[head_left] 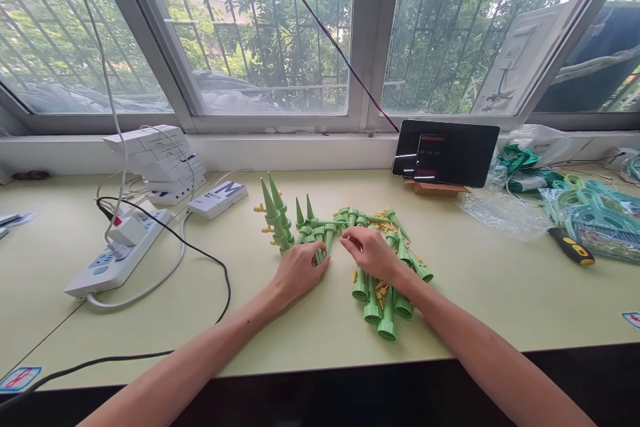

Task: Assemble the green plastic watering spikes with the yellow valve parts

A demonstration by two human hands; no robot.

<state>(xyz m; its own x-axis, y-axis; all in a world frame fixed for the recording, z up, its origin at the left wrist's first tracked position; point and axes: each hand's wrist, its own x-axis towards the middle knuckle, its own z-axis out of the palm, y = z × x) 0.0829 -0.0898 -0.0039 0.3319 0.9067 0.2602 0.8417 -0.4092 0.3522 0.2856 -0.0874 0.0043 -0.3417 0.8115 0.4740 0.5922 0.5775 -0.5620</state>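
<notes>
My left hand is curled, thumb and fingers closing around the lower part of a green plastic watering spike; the exact contact is partly hidden. Beside it, several green spikes with yellow valves stand points up, and more lie in a small group. My right hand hovers at the left side of a heap of green spikes, fingers bent and fingertips together. Whatever they may hold is too small to make out. Small yellow valves lie among the heap, part of which my right hand and forearm cover.
At left are a white power strip, cables, stacked white boxes and a single white box. A black tablet leans near the window. Plastic bags and a black-and-yellow handle lie right. The table's front edge runs below my forearms.
</notes>
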